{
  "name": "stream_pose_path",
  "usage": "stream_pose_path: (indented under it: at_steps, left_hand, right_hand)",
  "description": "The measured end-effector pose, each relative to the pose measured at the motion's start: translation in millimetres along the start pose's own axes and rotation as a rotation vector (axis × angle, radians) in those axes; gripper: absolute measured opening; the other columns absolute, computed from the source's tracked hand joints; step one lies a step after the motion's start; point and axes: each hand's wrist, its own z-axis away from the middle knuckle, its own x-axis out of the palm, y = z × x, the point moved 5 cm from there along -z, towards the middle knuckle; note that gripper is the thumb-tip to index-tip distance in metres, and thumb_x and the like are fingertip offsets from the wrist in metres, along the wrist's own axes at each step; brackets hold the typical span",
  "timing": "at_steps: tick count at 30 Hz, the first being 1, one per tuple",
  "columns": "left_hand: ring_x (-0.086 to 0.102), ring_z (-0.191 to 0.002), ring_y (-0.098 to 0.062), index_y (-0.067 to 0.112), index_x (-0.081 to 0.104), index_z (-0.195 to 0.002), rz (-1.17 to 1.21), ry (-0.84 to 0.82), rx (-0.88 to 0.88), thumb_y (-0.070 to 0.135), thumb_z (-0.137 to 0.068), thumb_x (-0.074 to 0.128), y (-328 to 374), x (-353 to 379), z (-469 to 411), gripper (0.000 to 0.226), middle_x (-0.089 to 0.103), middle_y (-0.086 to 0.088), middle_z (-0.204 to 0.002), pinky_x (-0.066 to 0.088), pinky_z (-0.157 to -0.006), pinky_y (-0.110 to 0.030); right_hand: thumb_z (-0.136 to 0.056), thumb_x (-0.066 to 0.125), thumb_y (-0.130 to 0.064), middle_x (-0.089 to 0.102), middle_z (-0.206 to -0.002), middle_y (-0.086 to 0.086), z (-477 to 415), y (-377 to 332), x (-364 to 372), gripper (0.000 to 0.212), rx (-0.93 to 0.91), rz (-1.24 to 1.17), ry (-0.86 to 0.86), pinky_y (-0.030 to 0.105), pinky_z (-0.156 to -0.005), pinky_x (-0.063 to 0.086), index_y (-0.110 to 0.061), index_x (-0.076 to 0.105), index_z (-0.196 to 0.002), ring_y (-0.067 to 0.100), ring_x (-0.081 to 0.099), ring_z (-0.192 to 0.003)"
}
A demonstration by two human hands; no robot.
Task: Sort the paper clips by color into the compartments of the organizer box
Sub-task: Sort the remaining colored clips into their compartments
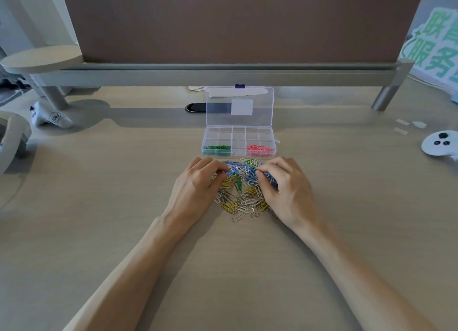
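Fingers (pixel 213 166) of the left hand (pixel 195 189) are pinching blue clips (pixel 233 169) atop the paper clip pile (pixel 244 198); the right hand (pixel 287 189) is clutching a blue bunch (pixel 271 180). Just beyond, the open organizer box (pixel 239 132) is holding green clips (pixel 217 148) near-left, pink clips (pixel 259 149) near-right. A white controller (pixel 438 145) is lying far right.

mixed clip pile (pixel 244 199) before open clear organizer box (pixel 238 135); green clips (pixel 217 147) front-left, pink clips (pixel 259 148) front-right.
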Motion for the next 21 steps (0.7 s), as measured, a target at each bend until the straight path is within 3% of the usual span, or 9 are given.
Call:
stream_pose_path:
  at_steps: [5, 8, 15, 18, 21]
  left_hand:
    - [0.050, -0.093, -0.014, 0.020, 0.070, -0.101, -0.028, -0.011, 0.089, 0.021, -0.088, 0.068, 3.4, 2.0, 0.8, 0.014, 0.061, 0.008, -0.097, 0.049, -0.066, -0.032]
    - [0.050, -0.092, -0.017, 0.023, 0.073, -0.102, 0.007, -0.075, 0.184, 0.016, -0.088, 0.068, 7.6, 5.3, 2.2, 0.017, 0.059, 0.006, -0.098, 0.049, -0.066, -0.036]
    - [0.051, -0.093, -0.018, 0.030, 0.074, -0.103, -0.045, -0.143, 0.268, 0.037, -0.092, 0.050, 13.0, 8.2, 4.7, 0.027, 0.059, 0.008, -0.100, 0.050, -0.072, -0.034]
    - [0.053, -0.088, -0.018, 0.026, 0.074, -0.098, -0.114, -0.134, 0.340, 0.034, -0.092, 0.050, 22.1, 6.2, 3.5, 0.026, 0.062, 0.008, -0.095, 0.047, -0.071, -0.029]
    - [0.056, -0.083, -0.020, 0.025, 0.074, -0.094, -0.150, -0.143, 0.394, 0.027, -0.089, 0.053, 30.4, 6.5, -1.4, 0.022, 0.065, 0.010, -0.088, 0.050, -0.066, -0.032]
  right_hand:
    - [-0.088, 0.065, -0.019, 0.067, -0.081, -0.006, -1.6, -10.5, 9.3, 0.006, -0.027, -0.022, -0.059, 0.035, -0.067, 0.049, -0.016, 0.069, -0.088, 0.017, 0.058, -0.080]
    - [-0.086, 0.064, -0.022, 0.066, -0.075, -0.006, -1.2, -9.7, 17.1, 0.009, -0.026, -0.001, -0.121, 0.037, -0.063, 0.048, -0.017, 0.070, -0.083, 0.019, 0.055, -0.075]
    - [-0.087, 0.062, -0.026, 0.063, -0.076, -0.013, -1.2, 9.3, 7.5, 0.011, 0.225, -0.095, -0.098, 0.017, -0.068, 0.039, -0.023, 0.067, -0.078, 0.008, 0.051, -0.083]
    - [-0.087, 0.063, -0.025, 0.062, -0.076, -0.015, -0.6, 12.1, 6.4, 0.010, 0.266, -0.126, -0.100, 0.006, -0.067, 0.035, -0.024, 0.067, -0.079, 0.006, 0.049, -0.083]
    - [-0.087, 0.064, -0.023, 0.062, -0.075, -0.013, -0.6, 12.4, 6.3, 0.010, 0.267, -0.134, -0.090, 0.003, -0.068, 0.033, -0.022, 0.068, -0.079, 0.008, 0.050, -0.083]
